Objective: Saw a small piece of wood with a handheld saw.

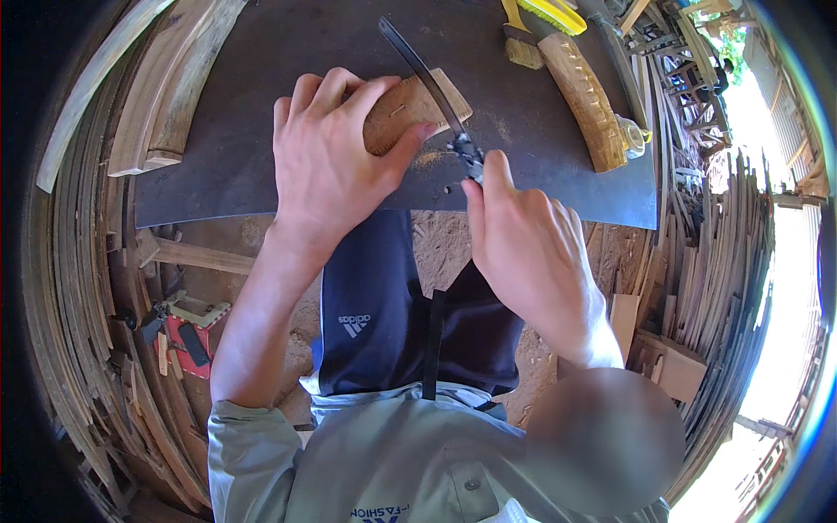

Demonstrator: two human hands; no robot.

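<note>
A small brown wooden block (405, 109), rounded at its near-left end, rests on the dark tabletop (305, 35). My left hand (327, 148) is closed around it, fingers over the far side and thumb along the near side. My right hand (532, 240) grips the short, dark, wrapped handle of a long narrow-bladed hand tool (418, 70). Its slightly curved dark blade slants away to the far left, crossing over the right part of the block. Whether the blade touches the wood, or has teeth, cannot be made out. Fine pale dust lies beside the block.
Farther right lie a paintbrush (523, 50), a yellow scrubbing brush (558, 14), a notched curved wooden piece (582, 100) and a small clear container (632, 137). Curved timbers (174, 83) rest at the table's left. Stacked wood strips (719, 261) line the right side.
</note>
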